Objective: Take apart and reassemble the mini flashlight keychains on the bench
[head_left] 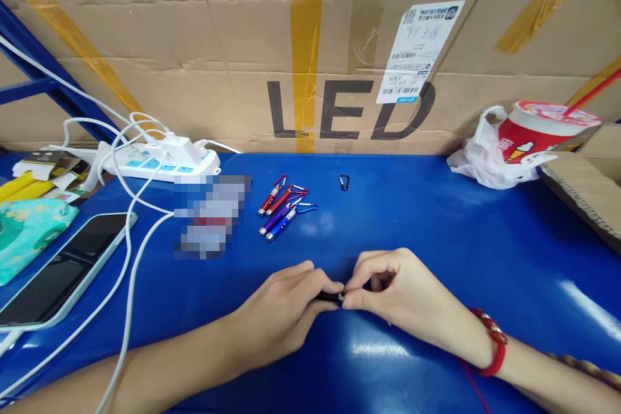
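Observation:
My left hand (291, 307) is closed round a small black cylinder (330, 297), whose end shows between the fingertips. My right hand (388, 284) pinches at the right end of that cylinder, thumb and forefinger together, and the fingertips hide what they hold there. Beyond my hands, several small metal penlights with carabiner clips lie on the blue table: red (270, 199), purple (276, 217) and blue (281, 224). A loose black carabiner (344, 182) lies apart, to their right.
A white power strip (160, 165) with cables and a phone (68, 272) are at the left. A blurred-out object (216, 217) lies near the penlights. At the right stand a red cup (538, 136) in a plastic bag and cardboard (587, 194). A large carton (218, 45) closes the back.

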{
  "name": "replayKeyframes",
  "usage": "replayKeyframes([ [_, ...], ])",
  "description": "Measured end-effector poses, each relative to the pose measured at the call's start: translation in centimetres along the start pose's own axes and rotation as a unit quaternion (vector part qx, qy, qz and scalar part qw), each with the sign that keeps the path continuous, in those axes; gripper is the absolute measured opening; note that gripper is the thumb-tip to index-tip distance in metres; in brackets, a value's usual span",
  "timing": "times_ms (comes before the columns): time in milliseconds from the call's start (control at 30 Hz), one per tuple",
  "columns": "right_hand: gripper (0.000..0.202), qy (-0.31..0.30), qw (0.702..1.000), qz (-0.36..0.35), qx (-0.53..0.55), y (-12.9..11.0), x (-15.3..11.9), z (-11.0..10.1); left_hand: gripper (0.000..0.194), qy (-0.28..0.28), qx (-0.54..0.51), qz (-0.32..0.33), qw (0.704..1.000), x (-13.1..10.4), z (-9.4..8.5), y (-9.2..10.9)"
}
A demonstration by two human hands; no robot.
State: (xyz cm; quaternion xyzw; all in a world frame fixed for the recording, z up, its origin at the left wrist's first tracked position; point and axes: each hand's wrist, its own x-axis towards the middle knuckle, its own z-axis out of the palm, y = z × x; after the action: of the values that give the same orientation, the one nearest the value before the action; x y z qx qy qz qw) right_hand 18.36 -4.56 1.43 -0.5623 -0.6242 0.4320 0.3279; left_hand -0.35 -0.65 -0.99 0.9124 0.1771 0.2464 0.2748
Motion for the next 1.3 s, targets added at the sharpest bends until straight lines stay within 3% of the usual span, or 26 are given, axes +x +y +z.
replayKeyframes([
  [233,0.012,0.002,1.000,0.001,0.003,0.6,0.3,-0.1,0.014,0.011,0.034,-0.023,0.999,0.2,0.1,0.1],
  [400,0.011,0.018,0.996,-0.071,-0.055,0.7,0.4,-0.2,0.019,0.007,0.135,-0.028,0.990,0.2,0.0,0.1],
  [600,0.016,0.011,0.974,-0.161,-0.160,0.4,0.2,-0.6,0.021,-0.012,0.159,-0.057,0.986,0.4,-0.3,0.3],
  [800,0.026,0.006,0.920,-0.223,-0.323,-0.1,0.1,-0.5,0.017,-0.024,0.069,-0.075,0.994,0.7,-0.9,0.1],
  [1000,0.042,0.070,0.837,-0.316,-0.440,-0.8,-0.2,0.2,0.017,-0.007,0.088,-0.030,0.996,0.3,-1.7,-0.1],
  [1067,0.042,0.071,0.848,-0.326,-0.413,-1.1,-0.6,0.6,0.016,0.003,0.114,-0.006,0.993,0.0,-1.5,-0.1],
  [1167,0.042,0.045,0.906,-0.279,-0.314,-1.8,-0.9,1.2,0.017,0.018,0.156,0.032,0.987,-0.5,-1.1,-0.1],
  [1233,0.039,0.013,0.959,-0.179,-0.220,-2.1,-0.8,1.4,0.019,0.024,0.187,0.053,0.981,-0.7,-0.9,-0.1],
  [1300,0.037,-0.045,0.995,-0.036,-0.078,-2.2,-0.2,1.4,0.022,0.025,0.223,0.070,0.972,-0.8,-0.9,-0.2],
])
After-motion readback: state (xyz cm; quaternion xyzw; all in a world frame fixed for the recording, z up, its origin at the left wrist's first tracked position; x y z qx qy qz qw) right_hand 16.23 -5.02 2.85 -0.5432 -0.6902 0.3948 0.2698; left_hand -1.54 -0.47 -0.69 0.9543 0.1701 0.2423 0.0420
